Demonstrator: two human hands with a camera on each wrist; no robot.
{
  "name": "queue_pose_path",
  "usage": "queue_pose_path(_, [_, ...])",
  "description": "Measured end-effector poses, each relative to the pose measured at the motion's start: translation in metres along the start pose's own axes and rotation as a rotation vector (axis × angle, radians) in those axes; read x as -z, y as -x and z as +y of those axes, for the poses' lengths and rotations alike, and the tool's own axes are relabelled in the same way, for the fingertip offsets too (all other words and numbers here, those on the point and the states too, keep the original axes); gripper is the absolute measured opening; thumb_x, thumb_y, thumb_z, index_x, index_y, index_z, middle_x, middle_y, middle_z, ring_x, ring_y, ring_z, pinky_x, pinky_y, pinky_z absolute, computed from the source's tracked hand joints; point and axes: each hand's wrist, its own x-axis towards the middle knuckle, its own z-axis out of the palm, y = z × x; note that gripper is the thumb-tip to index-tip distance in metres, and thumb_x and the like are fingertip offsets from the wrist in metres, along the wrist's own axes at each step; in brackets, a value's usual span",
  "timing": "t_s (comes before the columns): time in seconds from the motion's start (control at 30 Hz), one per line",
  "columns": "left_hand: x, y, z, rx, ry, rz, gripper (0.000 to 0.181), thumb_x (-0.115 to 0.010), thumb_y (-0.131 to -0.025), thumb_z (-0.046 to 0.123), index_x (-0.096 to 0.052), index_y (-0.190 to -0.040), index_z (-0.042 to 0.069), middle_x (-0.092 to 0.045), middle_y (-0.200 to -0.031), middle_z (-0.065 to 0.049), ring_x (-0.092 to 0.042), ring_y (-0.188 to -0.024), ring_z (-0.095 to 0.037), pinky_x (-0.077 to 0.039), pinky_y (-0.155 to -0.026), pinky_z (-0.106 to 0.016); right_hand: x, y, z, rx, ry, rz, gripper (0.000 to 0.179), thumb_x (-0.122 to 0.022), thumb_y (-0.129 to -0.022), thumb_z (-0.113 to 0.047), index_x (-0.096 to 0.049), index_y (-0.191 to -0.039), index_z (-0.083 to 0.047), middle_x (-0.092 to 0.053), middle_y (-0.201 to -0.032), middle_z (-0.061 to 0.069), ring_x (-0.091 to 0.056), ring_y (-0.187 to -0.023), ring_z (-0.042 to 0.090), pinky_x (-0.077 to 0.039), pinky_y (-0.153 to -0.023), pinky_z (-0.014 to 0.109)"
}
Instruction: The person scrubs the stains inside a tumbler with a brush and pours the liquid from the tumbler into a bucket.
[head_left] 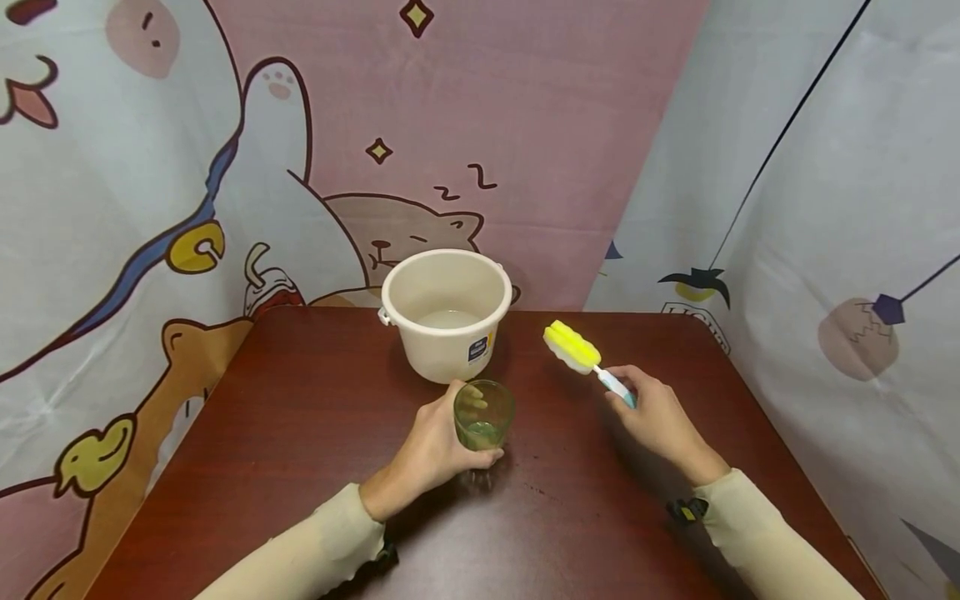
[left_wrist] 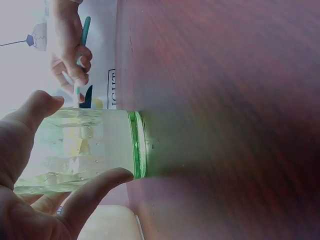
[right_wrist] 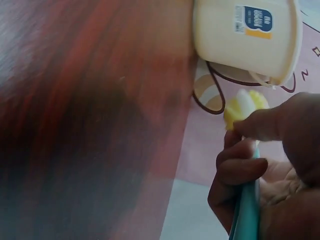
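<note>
A clear green drinking glass is gripped by my left hand over the middle of the table. In the left wrist view, thumb and fingers go round the glass, and droplets show on its wall. My right hand holds a sponge bottle brush by its white and teal handle. The yellow and white sponge head points up and left, apart from the glass. In the right wrist view, curled fingers wrap the teal handle. Behind the glass stands a cream bucket.
The bucket, with a label on its front, stands near the back of the dark red-brown wooden table. Small wet spots mark the tabletop right of the glass. Printed cartoon cloth hangs behind and along both sides.
</note>
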Motion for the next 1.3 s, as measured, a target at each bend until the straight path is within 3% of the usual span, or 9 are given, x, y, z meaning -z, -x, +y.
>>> queue_pose_path(0.23, [0.000,-0.001,-0.002,0.004,-0.006,-0.019,0.084,-0.113,-0.070,0.034,-0.065,-0.137,0.019,-0.083,-0.121,0.003,-0.083,-0.108,-0.015,-0.069,-0.096,-0.036,-0.008,0.006,0.010,0.031,0.122,0.044,0.045,-0.075,-0.108,-0.002,-0.064,-0.150,0.010,-0.078,-0.129,0.031,-0.074,-0.104,0.041,-0.063,-0.094,0.064])
queue_pose_path(0.37, [-0.001,-0.001,-0.002,-0.003,-0.006,-0.020,0.084,-0.113,-0.071,0.035,-0.064,-0.137,0.017,-0.084,-0.121,0.002,-0.084,-0.108,-0.016,-0.069,-0.096,-0.036,-0.012,0.008,0.015,0.042,0.160,0.053,0.044,-0.073,-0.108,0.000,-0.062,-0.147,0.017,-0.076,-0.131,0.037,-0.076,-0.111,0.048,-0.063,-0.098,0.070])
queue_pose_path(0.7, [0.000,-0.001,-0.002,0.000,0.016,-0.024,0.084,-0.113,-0.071,0.033,-0.064,-0.138,0.017,-0.084,-0.121,0.002,-0.083,-0.109,-0.016,-0.069,-0.097,-0.036,-0.019,0.013,0.017,-0.027,0.206,0.016,0.046,-0.072,-0.110,-0.001,-0.059,-0.149,0.018,-0.073,-0.129,0.040,-0.076,-0.110,0.050,-0.064,-0.096,0.070])
queue_pose_path(0.97, [-0.001,-0.002,-0.002,0.005,0.014,-0.027,0.083,-0.113,-0.071,0.033,-0.065,-0.138,0.017,-0.084,-0.122,0.003,-0.083,-0.110,-0.016,-0.069,-0.097,-0.036,-0.025,0.016,0.018,-0.033,0.206,0.027,0.046,-0.075,-0.109,-0.003,-0.061,-0.148,0.017,-0.073,-0.123,0.039,-0.077,-0.106,0.049,-0.065,-0.091,0.068])
queue_pose_path(1.3, [-0.001,-0.001,-0.001,-0.020,0.003,-0.005,0.083,-0.113,-0.070,0.030,-0.065,-0.136,0.014,-0.084,-0.119,0.000,-0.085,-0.108,-0.020,-0.070,-0.095,-0.039,-0.027,0.019,0.014,-0.093,0.262,0.016,0.046,-0.077,-0.108,-0.010,-0.063,-0.145,0.014,-0.069,-0.114,0.033,-0.073,-0.090,0.040,-0.064,-0.075,0.059])
